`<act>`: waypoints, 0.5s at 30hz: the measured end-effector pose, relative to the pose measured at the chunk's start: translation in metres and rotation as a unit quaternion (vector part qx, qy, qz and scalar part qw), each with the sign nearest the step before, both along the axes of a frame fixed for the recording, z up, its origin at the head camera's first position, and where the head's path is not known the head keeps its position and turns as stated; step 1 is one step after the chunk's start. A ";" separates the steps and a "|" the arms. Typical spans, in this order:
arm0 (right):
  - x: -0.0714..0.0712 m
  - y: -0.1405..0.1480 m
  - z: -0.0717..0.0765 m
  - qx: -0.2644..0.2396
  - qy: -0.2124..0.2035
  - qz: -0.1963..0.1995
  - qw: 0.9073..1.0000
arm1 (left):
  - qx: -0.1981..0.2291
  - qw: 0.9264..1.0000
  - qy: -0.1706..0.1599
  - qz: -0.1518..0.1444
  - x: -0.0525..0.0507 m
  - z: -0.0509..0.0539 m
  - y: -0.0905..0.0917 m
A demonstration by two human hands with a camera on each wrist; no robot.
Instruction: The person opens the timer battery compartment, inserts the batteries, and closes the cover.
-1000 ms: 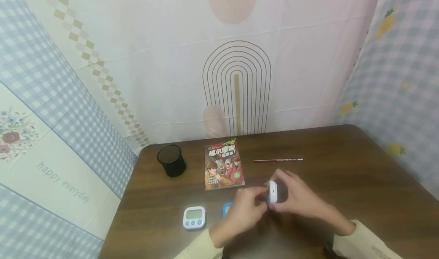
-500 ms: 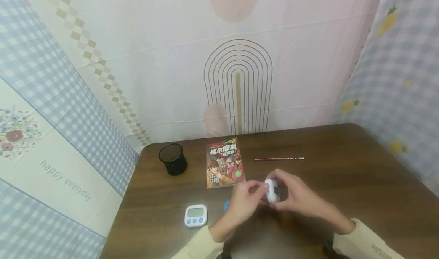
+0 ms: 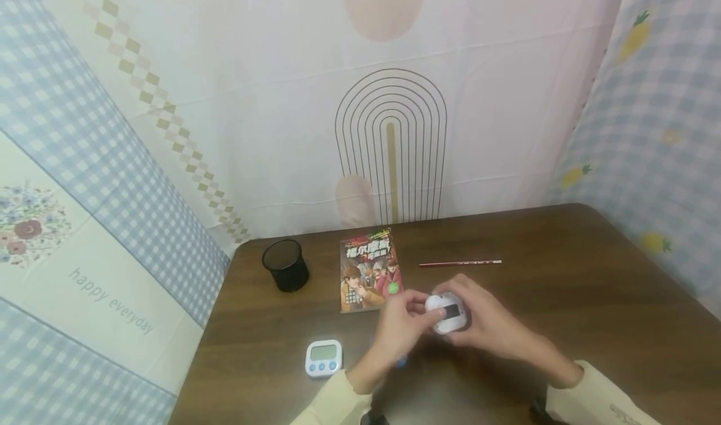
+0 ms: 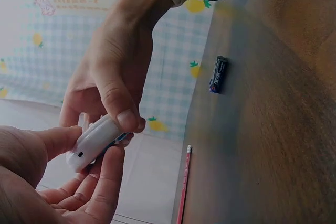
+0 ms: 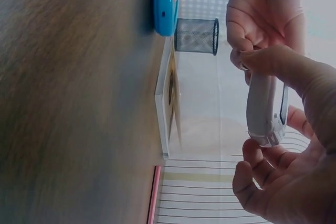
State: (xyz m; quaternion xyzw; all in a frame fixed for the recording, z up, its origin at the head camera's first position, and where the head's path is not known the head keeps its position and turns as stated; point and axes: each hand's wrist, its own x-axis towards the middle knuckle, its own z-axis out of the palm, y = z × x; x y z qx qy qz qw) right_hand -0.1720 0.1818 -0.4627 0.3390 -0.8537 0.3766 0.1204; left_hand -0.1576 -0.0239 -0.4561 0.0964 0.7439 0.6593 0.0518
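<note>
Both hands hold a white digital timer (image 3: 450, 313) above the table, its back with a dark rectangle facing the head camera. My left hand (image 3: 401, 328) pinches its left edge, the thumb lying on the back. Fingers and thumb of my right hand (image 3: 489, 320) grip the timer's other side. The left wrist view shows a white rounded edge of the timer (image 4: 94, 144) between the two hands. A blue timer (image 5: 167, 4) on the table is mostly hidden behind my left forearm in the head view. Left of that forearm lies a white timer (image 3: 323, 358) with blue buttons.
A black mesh pen holder (image 3: 287, 266) stands at the back left. Beside it lies a comic-style book (image 3: 368, 271), with a red pencil (image 3: 460, 263) to its right. A dark battery (image 4: 218, 74) rests on the wooden table (image 3: 563, 275). Patterned cloths hang behind and at the sides.
The held timer has turned from edge-on, so its back with the dark rectangle now shows. Both hands stay in nearly the same place, and my left thumb has moved onto the timer's back.
</note>
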 end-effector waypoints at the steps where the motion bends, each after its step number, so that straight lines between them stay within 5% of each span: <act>1: -0.001 0.000 0.000 -0.002 0.000 0.000 1.000 | 0.001 1.000 -0.001 0.002 -0.001 0.000 0.000; 4: -0.002 0.000 0.000 -0.015 -0.018 0.008 1.000 | 0.002 1.000 -0.004 0.006 -0.002 0.002 -0.002; 7: -0.004 0.002 0.000 -0.053 -0.089 0.029 0.994 | 0.007 1.000 -0.002 0.010 -0.002 0.004 -0.004; 15: -0.007 0.006 0.006 -0.144 -0.290 0.056 0.944 | 0.031 0.999 0.016 0.012 -0.001 0.009 -0.009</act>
